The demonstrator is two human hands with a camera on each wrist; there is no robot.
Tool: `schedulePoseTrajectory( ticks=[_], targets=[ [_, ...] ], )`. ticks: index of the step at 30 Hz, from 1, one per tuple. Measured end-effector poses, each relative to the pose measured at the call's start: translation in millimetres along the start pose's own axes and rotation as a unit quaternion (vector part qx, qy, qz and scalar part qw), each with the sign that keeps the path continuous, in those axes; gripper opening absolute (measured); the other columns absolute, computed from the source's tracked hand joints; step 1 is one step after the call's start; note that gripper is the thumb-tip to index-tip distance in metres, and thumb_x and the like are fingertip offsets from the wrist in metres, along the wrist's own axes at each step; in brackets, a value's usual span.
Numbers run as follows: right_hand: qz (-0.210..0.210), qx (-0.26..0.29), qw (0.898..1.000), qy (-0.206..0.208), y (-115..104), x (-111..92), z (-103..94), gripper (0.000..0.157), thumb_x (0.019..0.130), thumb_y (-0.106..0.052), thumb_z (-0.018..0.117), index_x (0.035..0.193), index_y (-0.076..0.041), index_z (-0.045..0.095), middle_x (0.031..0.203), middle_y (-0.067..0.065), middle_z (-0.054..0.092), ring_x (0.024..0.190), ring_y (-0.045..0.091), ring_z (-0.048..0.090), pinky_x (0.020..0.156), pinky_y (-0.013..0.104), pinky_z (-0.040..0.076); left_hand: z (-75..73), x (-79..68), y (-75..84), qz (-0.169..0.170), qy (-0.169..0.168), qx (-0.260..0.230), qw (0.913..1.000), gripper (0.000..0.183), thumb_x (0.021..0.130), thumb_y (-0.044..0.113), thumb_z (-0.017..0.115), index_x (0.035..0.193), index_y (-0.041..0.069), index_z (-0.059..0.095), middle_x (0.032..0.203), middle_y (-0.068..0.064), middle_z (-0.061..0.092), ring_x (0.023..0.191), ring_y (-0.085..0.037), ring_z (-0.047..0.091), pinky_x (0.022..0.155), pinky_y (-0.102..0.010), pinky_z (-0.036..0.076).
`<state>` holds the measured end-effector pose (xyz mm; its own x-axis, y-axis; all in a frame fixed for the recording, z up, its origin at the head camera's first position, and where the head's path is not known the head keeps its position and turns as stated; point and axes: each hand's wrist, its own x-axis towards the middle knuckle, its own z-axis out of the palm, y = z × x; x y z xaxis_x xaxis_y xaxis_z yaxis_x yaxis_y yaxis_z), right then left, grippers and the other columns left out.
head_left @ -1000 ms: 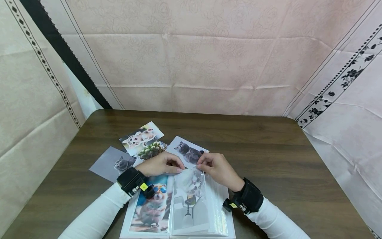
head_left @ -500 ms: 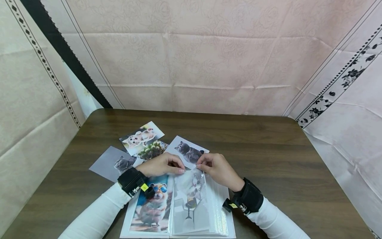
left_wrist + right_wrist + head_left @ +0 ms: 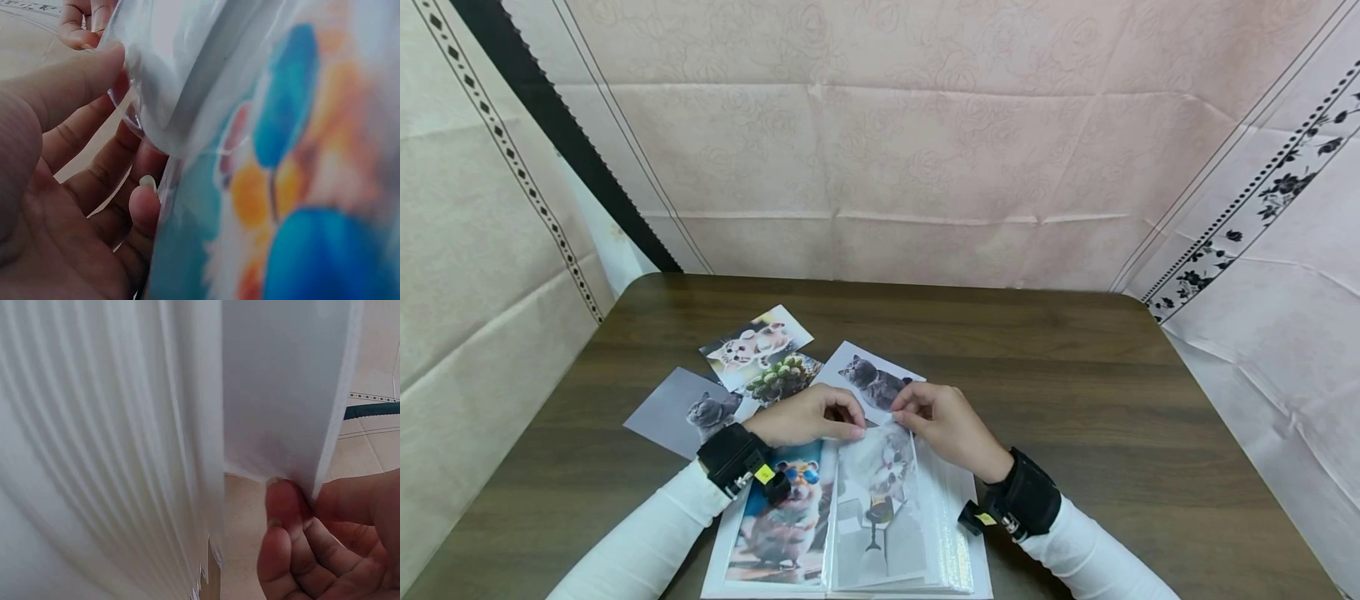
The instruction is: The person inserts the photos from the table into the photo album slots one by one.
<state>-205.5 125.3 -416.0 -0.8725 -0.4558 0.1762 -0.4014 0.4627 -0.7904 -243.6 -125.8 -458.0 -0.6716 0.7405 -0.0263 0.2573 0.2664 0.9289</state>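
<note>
A photo album point(image 3: 981, 575) lies spread at the table's near side. On its left page is a picture of a furry animal in blue sunglasses point(image 3: 786, 525). The right page, a clear sleeve point(image 3: 880, 542), shows a pale cat and a stemmed glass. My left hand point(image 3: 811, 414) pinches the top edge of this sleeve; in the left wrist view, its thumb point(image 3: 94, 72) presses on the clear plastic. My right hand point(image 3: 951, 425) pinches the top right corner of the album page point(image 3: 281, 394) between thumb and fingers. Fanned pages point(image 3: 112, 425) stand beside it in the right wrist view.
Loose photos lie beyond the album: a grey cat on white point(image 3: 872, 379), a succulent point(image 3: 782, 377), a pale cat point(image 3: 756, 346) and a cat on grey point(image 3: 677, 408). They overlap partly. The brown table point(image 3: 1075, 375) ends at a curtain-like cloth point(image 3: 887, 167).
My left hand has shifted very slightly to the right along the sleeve's top edge. My right hand stays nearly still at the page corner; the photos have not moved.
</note>
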Motion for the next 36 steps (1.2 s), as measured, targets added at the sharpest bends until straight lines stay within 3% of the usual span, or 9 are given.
schedulePoseTrajectory(
  ticks=[12, 20, 24, 30, 36],
  targets=[
    [-0.025, 0.048, 0.998, 0.035, -1.5, -1.3, 3.6, 0.008, 0.09, -0.013, 0.064, 0.095, -0.007, 0.066, 0.082, 0.004, 0.065, 0.065, 0.014, 0.052, 0.057, 0.024, 0.044, 4.3, 1.8, 3.3, 0.019, 0.017, -0.011, 0.9996, 0.019, 0.093, 0.032, 0.061, 0.097, 0.014, 0.067, 0.102, -0.002, 0.066, 0.086, -0.02, 0.057, 0.075, -0.031, 0.047],
    [-0.041, 0.101, 0.993, 0.053, -2.3, -1.9, 4.8, 0.011, 0.093, -0.014, 0.061, 0.1, -0.007, 0.064, 0.081, 0.004, 0.066, 0.063, 0.018, 0.059, 0.059, 0.03, 0.052, 6.5, 1.2, 6.0, 0.031, 0.021, -0.019, 0.9991, 0.02, 0.092, 0.03, 0.062, 0.097, 0.011, 0.065, 0.086, -0.005, 0.065, 0.074, -0.017, 0.054, 0.069, -0.029, 0.044],
    [-0.037, 0.109, 0.992, 0.051, -1.9, -1.9, 3.6, 0.011, 0.093, -0.014, 0.06, 0.1, -0.006, 0.063, 0.081, 0.004, 0.067, 0.064, 0.019, 0.06, 0.06, 0.031, 0.053, 6.1, 0.4, 7.0, 0.028, 0.026, -0.011, 0.9992, 0.019, 0.093, 0.029, 0.061, 0.098, 0.01, 0.065, 0.086, -0.006, 0.065, 0.075, -0.02, 0.055, 0.071, -0.03, 0.044],
    [-0.032, 0.118, 0.992, 0.038, -1.3, -1.8, 1.3, 0.015, 0.094, -0.015, 0.059, 0.102, -0.003, 0.063, 0.083, 0.009, 0.067, 0.064, 0.022, 0.061, 0.061, 0.033, 0.053, 3.5, -1.6, 9.4, -0.006, 0.038, -0.004, 0.9993, 0.026, 0.094, 0.032, 0.06, 0.11, 0.012, 0.057, 0.082, -0.006, 0.066, 0.073, -0.026, 0.053, 0.07, -0.03, 0.041],
    [-0.027, 0.124, 0.991, 0.033, -0.7, -1.0, -0.2, 0.014, 0.094, -0.015, 0.06, 0.102, -0.004, 0.063, 0.084, 0.012, 0.066, 0.065, 0.022, 0.061, 0.062, 0.033, 0.054, -5.4, -6.6, 15.1, -0.01, 0.046, 0.027, 0.9986, 0.026, 0.094, 0.035, 0.059, 0.113, 0.018, 0.064, 0.082, -0.003, 0.065, 0.069, -0.02, 0.051, 0.065, -0.028, 0.041]
  ],
)
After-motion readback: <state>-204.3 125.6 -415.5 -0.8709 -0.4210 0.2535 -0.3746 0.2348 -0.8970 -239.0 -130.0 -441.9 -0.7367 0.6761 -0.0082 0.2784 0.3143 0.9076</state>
